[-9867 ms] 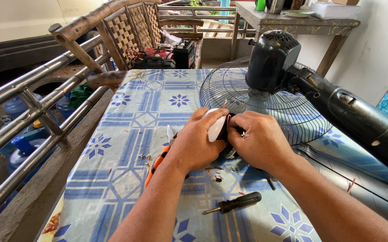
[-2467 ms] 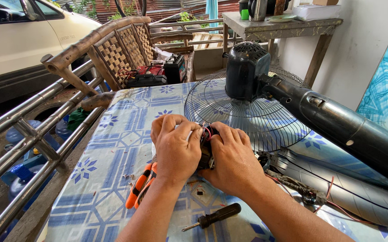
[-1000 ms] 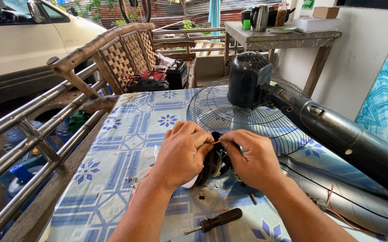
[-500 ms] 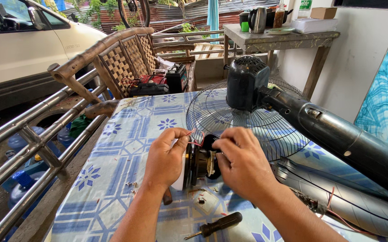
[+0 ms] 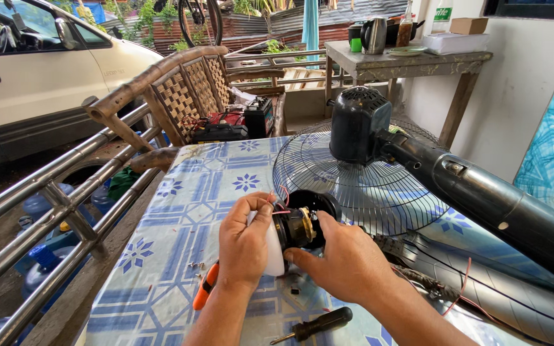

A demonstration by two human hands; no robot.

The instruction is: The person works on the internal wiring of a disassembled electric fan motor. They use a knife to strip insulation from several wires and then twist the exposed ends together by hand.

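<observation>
Both my hands hold a small round black motor part (image 5: 306,221) with brass-coloured insides, lifted a little above the table. My left hand (image 5: 244,247) grips its left side, where a white piece (image 5: 274,248) and thin red wires (image 5: 282,198) show. My right hand (image 5: 344,263) supports it from below and from the right. Behind them a black standing fan lies on its side, with its motor housing (image 5: 357,125) over the wire grille (image 5: 354,186) and its thick black pole (image 5: 488,198) running to the right.
The table has a blue-and-white patterned cloth (image 5: 181,218). Orange-handled pliers (image 5: 205,287) lie under my left wrist, and a black-handled screwdriver (image 5: 318,323) lies near the front edge. A metal railing (image 5: 46,211), a wicker chair (image 5: 187,96) and a white car (image 5: 40,70) stand to the left.
My hands have lifted the motor part off the table and turned it, so its open brass-coloured side now shows. The view has shifted slightly.
</observation>
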